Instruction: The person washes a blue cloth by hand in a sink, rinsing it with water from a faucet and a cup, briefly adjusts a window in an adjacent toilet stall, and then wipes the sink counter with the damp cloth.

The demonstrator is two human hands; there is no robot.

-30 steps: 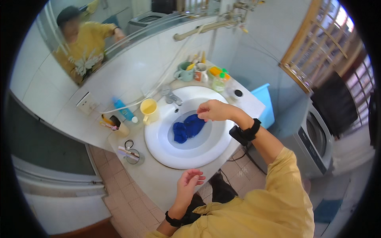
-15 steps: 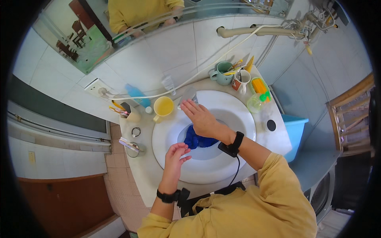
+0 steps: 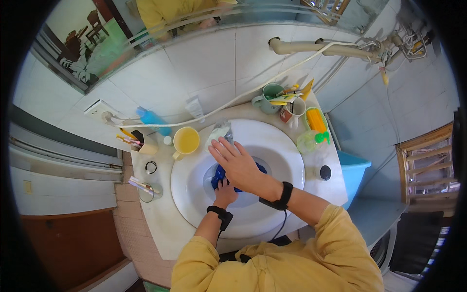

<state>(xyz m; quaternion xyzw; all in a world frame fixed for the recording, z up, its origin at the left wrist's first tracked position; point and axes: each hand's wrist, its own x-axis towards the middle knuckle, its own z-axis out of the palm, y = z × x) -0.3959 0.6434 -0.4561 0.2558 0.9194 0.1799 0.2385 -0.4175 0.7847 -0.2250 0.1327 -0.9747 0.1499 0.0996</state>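
Under both my hands is a white oval washbasin [image 3: 295, 168] with wet-looking blue cloth [image 3: 218, 176] bunched at its bottom. Down in the bowl, my left hand [image 3: 226, 193] touches the near side of the cloth, fingers apart; its fingertips are partly hidden against the fabric. Higher up, my right hand [image 3: 238, 164] is stretched flat with fingers extended and nothing held, covering part of the cloth. Just beyond its fingertips stands a shiny, clear-looking fixture [image 3: 223, 130] at the basin's back rim; whether the hand touches it is unclear.
Left of the basin stand a yellow mug [image 3: 187, 141], a blue bottle [image 3: 154, 119] and a glass with toothbrushes [image 3: 150, 192]. To the right are a green mug [image 3: 269, 100], a soap pump bottle [image 3: 309, 141] and a black round object [image 3: 325, 172]. A white cable [image 3: 228, 105] crosses behind.
My left hand has gone down from above the basin's near-left side onto the blue cloth. My right hand stays raised with its fingers slightly more spread. The whole view has shifted a little.
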